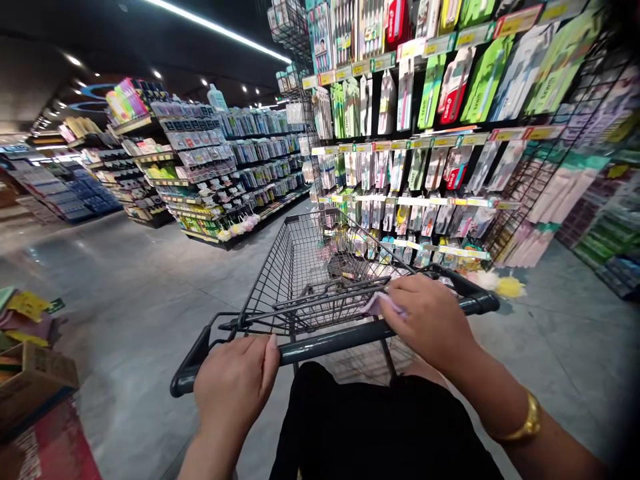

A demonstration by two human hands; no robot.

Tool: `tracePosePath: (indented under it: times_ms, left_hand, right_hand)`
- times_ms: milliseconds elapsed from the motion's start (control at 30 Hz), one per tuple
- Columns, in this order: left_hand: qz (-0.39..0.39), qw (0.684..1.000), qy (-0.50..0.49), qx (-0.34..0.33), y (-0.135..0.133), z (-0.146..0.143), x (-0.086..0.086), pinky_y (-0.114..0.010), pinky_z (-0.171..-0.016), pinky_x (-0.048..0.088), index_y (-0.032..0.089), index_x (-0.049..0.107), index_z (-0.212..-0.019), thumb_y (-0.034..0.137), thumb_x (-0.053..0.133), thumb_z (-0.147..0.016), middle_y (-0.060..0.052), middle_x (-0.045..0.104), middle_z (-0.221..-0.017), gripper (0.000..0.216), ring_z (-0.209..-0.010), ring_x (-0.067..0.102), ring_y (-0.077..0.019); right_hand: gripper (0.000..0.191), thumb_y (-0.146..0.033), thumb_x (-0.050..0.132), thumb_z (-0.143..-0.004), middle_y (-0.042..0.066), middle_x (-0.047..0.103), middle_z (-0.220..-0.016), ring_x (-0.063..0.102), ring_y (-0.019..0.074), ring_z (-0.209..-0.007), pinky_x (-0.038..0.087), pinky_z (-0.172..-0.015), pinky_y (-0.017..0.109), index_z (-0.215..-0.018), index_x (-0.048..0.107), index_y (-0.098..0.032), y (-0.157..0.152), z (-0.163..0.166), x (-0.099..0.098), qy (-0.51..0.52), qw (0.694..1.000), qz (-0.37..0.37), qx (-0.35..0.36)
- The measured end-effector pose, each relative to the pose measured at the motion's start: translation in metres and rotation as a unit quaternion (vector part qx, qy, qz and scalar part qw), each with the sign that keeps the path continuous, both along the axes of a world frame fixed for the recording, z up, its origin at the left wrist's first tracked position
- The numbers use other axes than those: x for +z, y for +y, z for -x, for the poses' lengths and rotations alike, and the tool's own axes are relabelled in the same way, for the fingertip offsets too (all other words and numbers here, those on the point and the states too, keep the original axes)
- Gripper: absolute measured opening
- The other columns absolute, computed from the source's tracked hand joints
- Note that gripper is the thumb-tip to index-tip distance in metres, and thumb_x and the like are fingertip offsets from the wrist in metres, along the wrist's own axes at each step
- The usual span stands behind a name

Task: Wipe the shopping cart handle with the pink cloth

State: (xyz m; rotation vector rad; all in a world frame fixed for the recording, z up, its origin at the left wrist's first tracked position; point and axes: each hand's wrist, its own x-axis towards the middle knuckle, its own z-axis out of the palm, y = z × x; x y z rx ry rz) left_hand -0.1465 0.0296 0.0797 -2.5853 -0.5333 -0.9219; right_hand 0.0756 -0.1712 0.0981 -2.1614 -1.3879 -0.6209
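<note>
A dark wire shopping cart [270, 267] stands in front of me, its basket pointing ahead. My left hand [237, 373] is closed around the left part of the cart's dark handle [330, 341]. Farther right, my right hand [427, 320] lies closed over the same handle. A thin, light purple slip [377, 304], paper or cloth, pokes out between the right thumb and fingers. The folded child-seat part crosses the basket just beyond the handle.
A tall rack [400, 147] of packaged toothbrush-like goods rises close ahead on the right. More shelves [200, 160] line the left. A cardboard box [37, 380] sits at the near left. Grey floor [165, 287] runs between them.
</note>
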Motion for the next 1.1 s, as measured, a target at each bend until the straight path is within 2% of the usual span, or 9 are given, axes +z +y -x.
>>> tracePosePath:
  times_ms: [100,233,333,433,533,600,733,967,1100]
  left_hand:
    - [0.03,0.999,-0.016,0.006,-0.015,-0.011,0.006,-0.032,-0.056,0.031,0.022,0.055,-0.06,0.031,0.046,-0.095,-0.002,0.059,-0.058,0.037,-0.058,0.054,-0.0193]
    - [0.081,0.994,0.004,-0.068,-0.047,-0.039,0.01,-0.031,-0.06,0.035,0.021,0.058,-0.068,0.023,0.041,-0.095,-0.003,0.062,-0.064,0.032,-0.063,0.057,-0.0183]
    - [0.065,0.997,0.006,-0.047,-0.055,-0.046,0.005,-0.032,-0.057,0.03,0.022,0.055,-0.066,0.026,0.045,-0.095,-0.002,0.06,-0.061,0.031,-0.06,0.055,-0.0185]
    - [0.033,0.999,-0.002,-0.039,-0.05,-0.042,-0.002,-0.032,-0.058,0.03,0.022,0.052,-0.064,0.028,0.048,-0.093,-0.001,0.057,-0.059,0.03,-0.06,0.054,-0.0182]
    - [0.01,1.0,-0.018,-0.02,-0.045,-0.041,-0.006,-0.033,-0.058,0.028,0.022,0.05,-0.062,0.028,0.05,-0.091,-0.001,0.055,-0.058,0.03,-0.06,0.053,-0.0179]
    - [0.003,1.0,-0.016,-0.009,-0.044,-0.042,-0.007,-0.033,-0.057,0.027,0.022,0.05,-0.061,0.028,0.051,-0.091,-0.001,0.054,-0.057,0.03,-0.059,0.052,-0.018]
    - [-0.008,1.0,-0.003,-0.024,-0.04,-0.041,-0.006,-0.033,-0.058,0.03,0.022,0.051,-0.063,0.028,0.05,-0.091,-0.001,0.055,-0.057,0.029,-0.06,0.053,-0.0175]
    - [-0.029,0.999,-0.038,-0.02,-0.027,-0.029,-0.006,-0.032,-0.055,0.028,0.021,0.051,-0.06,0.027,0.048,-0.09,-0.001,0.053,-0.055,0.031,-0.056,0.051,-0.0159]
    - [-0.033,0.998,-0.049,-0.031,-0.015,-0.021,-0.009,-0.032,-0.057,0.03,0.021,0.055,-0.063,0.025,0.048,-0.09,-0.002,0.059,-0.06,0.029,-0.059,0.053,-0.017]
  right_hand:
    - [0.029,-0.031,0.054,-0.092,0.006,0.065,-0.079,0.053,0.0197,-0.082,0.034,-0.074,0.037,-0.068,0.064,-0.019,0.007,0.017,0.002,-0.012,1.0,-0.012,0.002]
    - [0.022,-0.03,0.052,-0.093,0.005,0.067,-0.086,0.054,0.0217,-0.09,0.035,-0.08,0.039,-0.079,0.066,-0.02,0.033,0.055,0.006,-0.001,0.996,0.003,0.09]
    - [0.021,-0.032,0.053,-0.093,0.005,0.067,-0.094,0.054,0.0198,-0.092,0.037,-0.081,0.036,-0.083,0.068,-0.02,0.019,0.044,0.004,0.016,0.994,0.003,0.111]
    - [0.021,-0.031,0.055,-0.092,0.006,0.068,-0.096,0.056,0.0204,-0.093,0.038,-0.082,0.036,-0.081,0.069,-0.019,-0.009,0.018,-0.001,0.003,0.998,-0.02,0.055]
    - [0.021,-0.029,0.056,-0.091,0.007,0.069,-0.095,0.056,0.0228,-0.094,0.037,-0.083,0.039,-0.077,0.068,-0.019,-0.013,0.019,-0.007,-0.013,0.998,-0.059,-0.018]
    - [0.019,-0.03,0.056,-0.091,0.007,0.069,-0.096,0.056,0.0243,-0.098,0.037,-0.086,0.041,-0.08,0.069,-0.02,-0.002,0.035,-0.01,-0.02,0.997,-0.068,-0.005]
    - [0.019,-0.03,0.059,-0.089,0.005,0.069,-0.111,0.053,0.0257,-0.113,0.034,-0.098,0.045,-0.104,0.07,-0.024,0.005,0.052,-0.014,-0.06,0.99,-0.065,0.106]
    - [0.01,-0.028,0.063,-0.087,0.006,0.07,-0.099,0.057,0.0262,-0.102,0.038,-0.087,0.042,-0.087,0.071,-0.023,-0.034,0.021,-0.015,-0.063,0.994,-0.084,-0.028]
    - [0.011,-0.028,0.06,-0.09,0.004,0.071,-0.097,0.058,0.0232,-0.1,0.037,-0.089,0.041,-0.089,0.07,-0.023,-0.026,0.033,-0.007,-0.084,0.992,-0.055,0.072]
